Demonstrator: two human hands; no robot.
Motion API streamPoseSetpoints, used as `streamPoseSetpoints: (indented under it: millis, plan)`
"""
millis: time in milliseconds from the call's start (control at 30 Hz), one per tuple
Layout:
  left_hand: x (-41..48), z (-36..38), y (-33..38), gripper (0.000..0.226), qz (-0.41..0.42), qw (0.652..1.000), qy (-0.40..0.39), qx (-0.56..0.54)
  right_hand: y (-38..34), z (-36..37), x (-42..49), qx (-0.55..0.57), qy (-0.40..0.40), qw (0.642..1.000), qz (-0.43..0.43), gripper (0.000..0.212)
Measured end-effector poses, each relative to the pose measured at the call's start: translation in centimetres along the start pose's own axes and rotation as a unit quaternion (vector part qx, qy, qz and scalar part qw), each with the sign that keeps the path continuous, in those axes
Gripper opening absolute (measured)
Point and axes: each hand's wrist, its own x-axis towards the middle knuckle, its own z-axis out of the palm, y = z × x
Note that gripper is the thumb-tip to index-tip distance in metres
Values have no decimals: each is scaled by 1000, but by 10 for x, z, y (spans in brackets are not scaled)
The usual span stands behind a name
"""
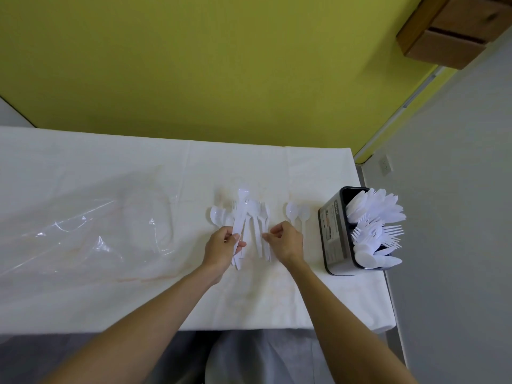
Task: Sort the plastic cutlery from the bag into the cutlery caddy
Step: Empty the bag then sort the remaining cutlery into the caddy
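From the head camera: one clear bag [83, 225] lies flat on the left of the table [110, 300]. One cutlery caddy [332, 231] stands at the right edge, packed with white cutlery. Two spoons [297, 214] lie between the caddy and a loose pile [257, 225], which overlaps too much to count. The left hand [221, 245] grips a bundle [239, 214] from the pile. The right hand [286, 241] is curled, its fingertips at a handle in the pile; whether it has a hold, I cannot tell.

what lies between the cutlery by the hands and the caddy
Only two loose spoons lie flat on the table between the cutlery pile and the caddy; lifted over them, nothing visible blocks the way.
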Motion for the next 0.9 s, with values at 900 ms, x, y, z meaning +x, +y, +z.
streamPoseSetpoints:
  millis: [900]
  plan:
    - [3,-20,-6,15,-49,996,64,-27,-16,-14,2,87,16,996,19,17]
